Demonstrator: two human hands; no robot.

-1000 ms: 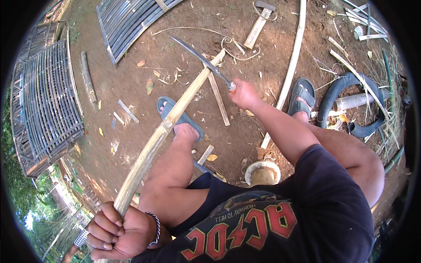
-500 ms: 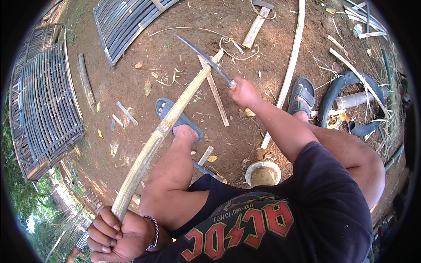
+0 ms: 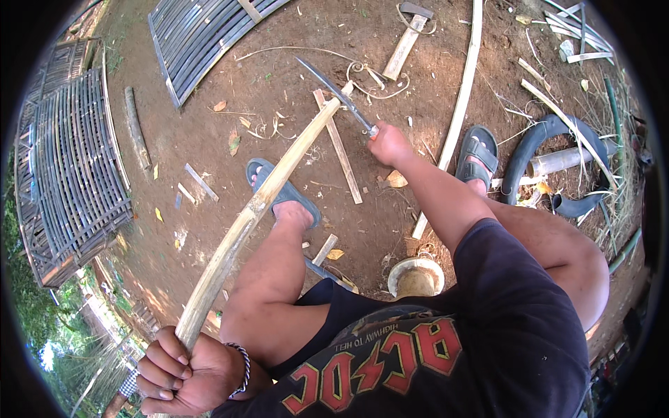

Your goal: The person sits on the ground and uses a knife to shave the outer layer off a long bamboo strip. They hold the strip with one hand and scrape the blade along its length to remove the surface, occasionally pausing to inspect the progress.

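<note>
A long, pale bamboo strip (image 3: 254,203) slants from the lower left up to the middle of the view. Its near end is wrapped by the closed fingers of my left hand (image 3: 182,373), which has a braided band at the wrist. My right hand (image 3: 391,145) is closed round the handle of a long, narrow-bladed knife (image 3: 336,90); most of the handle is hidden in the fist. The blade points up and left, lying across the strip's far tip or just beyond it; whether they touch I cannot tell. Near that tip a thin piece of wood (image 3: 339,150) lies on the ground.
Slatted bamboo panels (image 3: 73,153) stand at the left. A hammer-like tool with a wooden handle (image 3: 405,50) lies at the far side. To the right are a long bamboo strip (image 3: 460,111), a black rubber tube (image 3: 519,157) and a bamboo pole (image 3: 557,163). A round pale stand (image 3: 416,277) is between my legs.
My right hand and the knife have shifted slightly, the blade's tip moving a little to the right. The strip's far end has dipped slightly toward me. My left hand keeps its hold.
</note>
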